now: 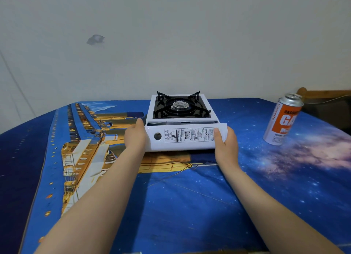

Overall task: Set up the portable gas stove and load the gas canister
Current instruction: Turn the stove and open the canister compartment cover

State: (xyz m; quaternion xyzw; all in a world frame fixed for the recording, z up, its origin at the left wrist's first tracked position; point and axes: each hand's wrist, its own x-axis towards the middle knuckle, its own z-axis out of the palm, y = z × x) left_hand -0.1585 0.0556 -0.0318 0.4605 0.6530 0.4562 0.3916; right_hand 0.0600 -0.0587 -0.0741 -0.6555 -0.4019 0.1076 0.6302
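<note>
The portable gas stove (180, 109) sits near the far edge of the tabletop (190, 206), about midway along it, close to the pale wall (171, 35). The tabletop is draped in a blue cloth (91, 139) printed with an ocean liner and a starry sky. The stove is white, with a black pan support (197, 97) ringing the round burner (180, 106).

Its white compartment cover (186, 137), which carries a printed instruction label and a round hole, faces the person. A dark gap shows between the cover's upper edge and the stove body.

The left hand (135, 135) rests against the cover's left end, thumb pointing up beside the stove's corner. Its fingers are hidden, so I cannot tell whether that grip is closed around anything. The right hand (226, 141) has the cover's right end in its grip: the thumb lies across the face of the label and the fingers are tucked out of sight behind.

The gas canister (283, 120), orange and silver, stands upright near the right edge of the tabletop, well apart from the stove and from both hands. Behind it, past the far right corner, is a piece of brown wooden furniture (322, 94).
</note>
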